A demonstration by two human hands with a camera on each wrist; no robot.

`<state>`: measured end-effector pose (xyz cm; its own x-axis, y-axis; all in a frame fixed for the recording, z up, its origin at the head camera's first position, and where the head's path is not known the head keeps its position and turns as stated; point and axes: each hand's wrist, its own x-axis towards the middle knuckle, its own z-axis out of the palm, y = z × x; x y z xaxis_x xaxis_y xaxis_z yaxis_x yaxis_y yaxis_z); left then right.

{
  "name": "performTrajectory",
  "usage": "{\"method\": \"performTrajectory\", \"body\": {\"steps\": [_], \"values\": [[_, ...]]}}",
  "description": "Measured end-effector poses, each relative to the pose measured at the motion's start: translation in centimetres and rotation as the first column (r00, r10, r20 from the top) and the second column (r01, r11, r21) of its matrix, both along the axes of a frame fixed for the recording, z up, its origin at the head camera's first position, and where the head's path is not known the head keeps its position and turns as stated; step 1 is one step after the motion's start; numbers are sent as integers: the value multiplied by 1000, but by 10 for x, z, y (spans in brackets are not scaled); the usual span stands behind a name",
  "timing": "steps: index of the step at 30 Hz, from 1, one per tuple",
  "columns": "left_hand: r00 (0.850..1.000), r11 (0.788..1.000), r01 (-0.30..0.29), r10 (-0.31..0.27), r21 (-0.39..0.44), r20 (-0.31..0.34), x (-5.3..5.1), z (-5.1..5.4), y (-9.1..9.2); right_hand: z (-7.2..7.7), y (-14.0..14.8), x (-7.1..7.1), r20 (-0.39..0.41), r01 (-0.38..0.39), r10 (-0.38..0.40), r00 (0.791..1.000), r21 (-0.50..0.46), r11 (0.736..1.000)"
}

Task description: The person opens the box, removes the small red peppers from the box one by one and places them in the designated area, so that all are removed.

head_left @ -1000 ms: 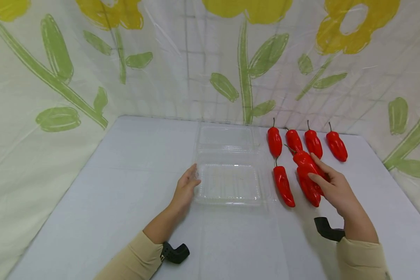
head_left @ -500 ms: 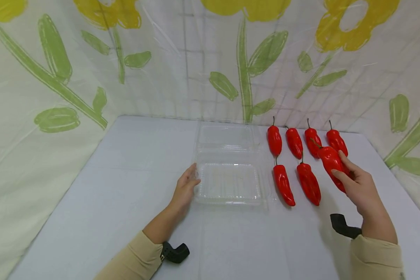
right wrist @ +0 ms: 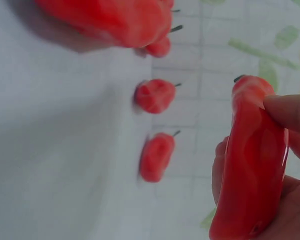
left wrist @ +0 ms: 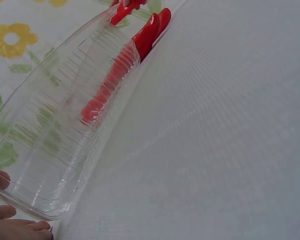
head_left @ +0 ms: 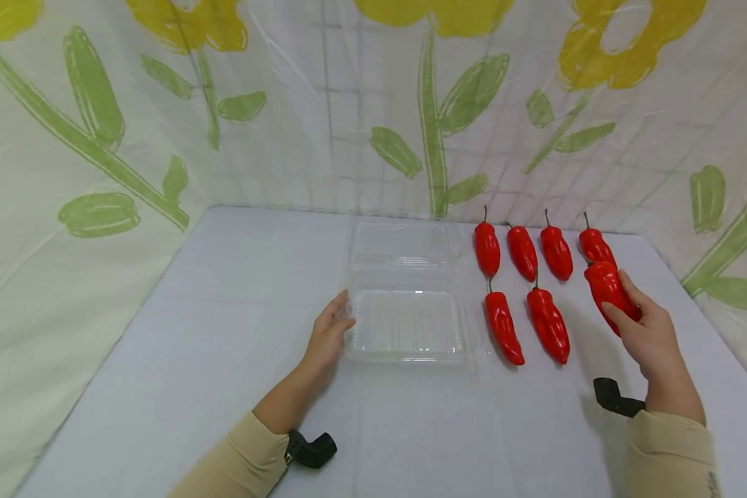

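A clear plastic clamshell container [head_left: 404, 356] lies opened out on the table, lid part toward the back. My left hand [head_left: 326, 339] grips its left edge; in the left wrist view the fingers [left wrist: 20, 227] and thumb sit on either side of the rim. At the right, my right hand [head_left: 650, 332] holds a red pepper [head_left: 610, 294] between thumb and fingers, raised off the table. In the right wrist view that pepper [right wrist: 255, 165] shows its whole glossy side, stem end up. It overlaps the rear rightmost pepper [head_left: 594, 243] in the head view.
Several red peppers lie right of the container: a back row, including one [head_left: 487, 250] near the lid, and two in front, a left one [head_left: 504, 328] and a right one [head_left: 548, 325]. A flower-printed curtain [head_left: 286, 138] hangs behind the white table [head_left: 236, 277].
My right hand has lifted the pepper away from the front row and carried it right, toward the rear rightmost pepper. My left hand has stayed at the container's edge.
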<state>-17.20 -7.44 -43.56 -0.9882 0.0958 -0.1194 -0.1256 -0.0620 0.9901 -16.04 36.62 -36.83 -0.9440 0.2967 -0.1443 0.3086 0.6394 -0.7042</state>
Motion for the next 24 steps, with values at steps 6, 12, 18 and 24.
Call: {"method": "performTrajectory", "body": {"steps": [6,12,18,24], "values": [[1000,1000,1,-1,18,4,0,0,-1,-16,9,-8,17,-17,17,1000,-13,1000],[1000,1000,15,-15,18,8,-1,-1,-2,-30,16,-11,83,-100,99,992,7,995],[1000,1000,15,-15,14,6,-1,0,-1,-38,20,-11,137,-170,167,976,11,985],[1000,1000,17,-17,4,4,-1,0,-1,-40,20,-11,182,-185,178,967,20,983]]}}
